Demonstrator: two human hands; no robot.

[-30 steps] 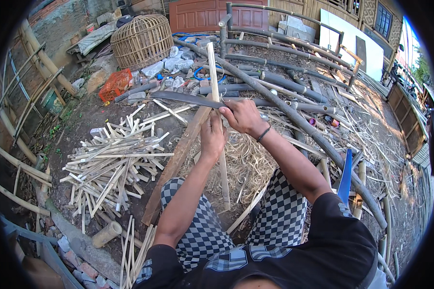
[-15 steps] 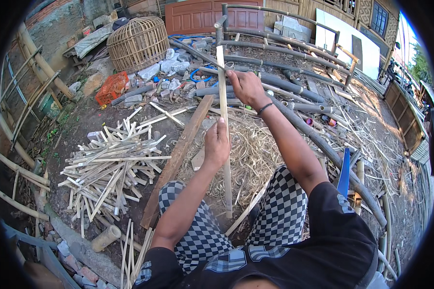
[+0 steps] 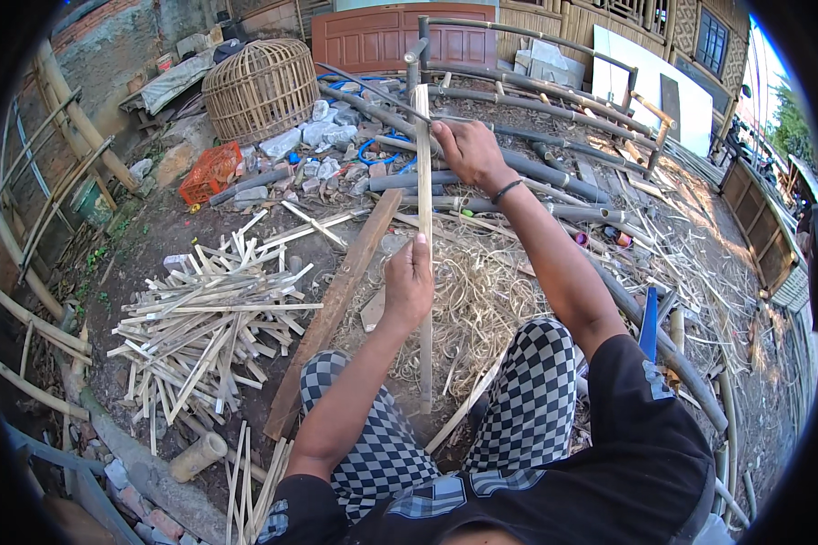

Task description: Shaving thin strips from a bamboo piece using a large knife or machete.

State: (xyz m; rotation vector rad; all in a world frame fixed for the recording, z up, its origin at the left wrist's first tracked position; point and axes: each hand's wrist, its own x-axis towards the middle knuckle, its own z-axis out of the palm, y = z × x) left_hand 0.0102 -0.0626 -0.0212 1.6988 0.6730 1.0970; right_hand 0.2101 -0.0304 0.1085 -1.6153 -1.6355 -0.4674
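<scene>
My left hand [image 3: 410, 285] is closed around a long, pale bamboo strip [image 3: 424, 191], thumb pointing up along it. The strip stands nearly upright in front of me, its lower end between my knees. My right hand [image 3: 474, 156] grips a long, thin dark knife [image 3: 373, 91] whose handle is hidden in the fingers. Its blade crosses the strip near the top and points to the far left. Curly bamboo shavings [image 3: 482, 300] lie heaped on the ground beneath my hands.
A pile of cut bamboo strips [image 3: 218, 318] lies at left, beside a brown wooden plank [image 3: 336, 313]. Blue saw [image 3: 648, 325] is near my right elbow. Farther off are a bamboo cage [image 3: 260, 86], an orange crate [image 3: 211, 173], rubble [image 3: 318, 136] and bamboo poles [image 3: 554, 173].
My right hand has shifted slightly up and right, and the knife's angle has changed. My left hand sits slightly lower, still on the strip, whose top has moved a little right.
</scene>
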